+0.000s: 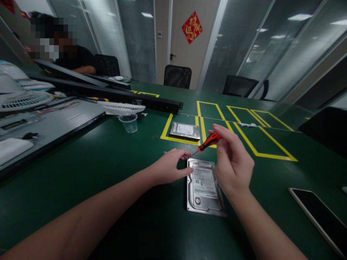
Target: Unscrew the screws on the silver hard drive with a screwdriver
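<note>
Two bare hands at frame centre, over a dark green table point(81, 169). Left hand point(169, 168) lies palm-down, fingers loosely spread, fingertips resting on the upper left corner of a hard drive point(204, 189), not gripping it. Right hand point(233, 160) is raised just above the drive's right edge, thumb and fingers pinched shut on a small screwdriver point(208, 142); orange and black handle, thin metal shaft slanting down-left toward the drive's top left corner, whether the tip touches cannot be told

Counts: two hard drives. Near one is centre-bottom, flat, rectangular, bare silver metal with a white label. Second hard drive point(185, 130) sits upper centre inside a yellow tape box point(166, 130), same shape, well apart from the first. Several yellow tape rectangles run on toward the right

Left side: a white plastic fan grille point(121, 107), round and slatted, one clear plastic cup point(129, 122) just below it, a long black power strip point(135, 98) behind. A person sits at upper left. Lower right: one flat black phone point(320, 216), glossy screen
</note>
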`<state>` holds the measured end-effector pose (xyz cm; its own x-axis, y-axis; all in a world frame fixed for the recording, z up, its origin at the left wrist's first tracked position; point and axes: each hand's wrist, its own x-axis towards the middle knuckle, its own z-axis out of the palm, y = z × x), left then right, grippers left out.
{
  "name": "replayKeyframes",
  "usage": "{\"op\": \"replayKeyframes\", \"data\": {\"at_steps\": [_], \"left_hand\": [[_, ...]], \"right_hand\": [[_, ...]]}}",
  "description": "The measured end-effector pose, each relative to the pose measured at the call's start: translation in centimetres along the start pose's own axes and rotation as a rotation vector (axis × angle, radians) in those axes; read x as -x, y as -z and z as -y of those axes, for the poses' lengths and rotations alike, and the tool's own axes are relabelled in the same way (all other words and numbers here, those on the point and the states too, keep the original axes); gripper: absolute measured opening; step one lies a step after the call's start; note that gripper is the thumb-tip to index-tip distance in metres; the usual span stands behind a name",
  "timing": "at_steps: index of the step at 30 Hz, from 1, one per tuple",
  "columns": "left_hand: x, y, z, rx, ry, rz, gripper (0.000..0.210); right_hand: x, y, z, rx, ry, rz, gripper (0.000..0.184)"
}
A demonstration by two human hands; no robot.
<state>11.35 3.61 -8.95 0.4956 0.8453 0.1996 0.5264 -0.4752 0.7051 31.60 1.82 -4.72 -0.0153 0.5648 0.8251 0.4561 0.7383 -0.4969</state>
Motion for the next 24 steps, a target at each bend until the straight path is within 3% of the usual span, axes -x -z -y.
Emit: {"op": "replayKeyframes", "data": {"at_steps": [12,24], "left_hand": [[0.03,0.14,-0.16,0.015,0.01,0.005,0.044],[0.08,0.0,0.0,-0.005,-0.006,-0.003,0.043]], "right_hand": [[-0.19,-0.3,-0.13,0.049,0.031,-0.077,0.029],[0.06,-0.09,0.17,-0.024,-0.02,-0.018,0.035]]}}
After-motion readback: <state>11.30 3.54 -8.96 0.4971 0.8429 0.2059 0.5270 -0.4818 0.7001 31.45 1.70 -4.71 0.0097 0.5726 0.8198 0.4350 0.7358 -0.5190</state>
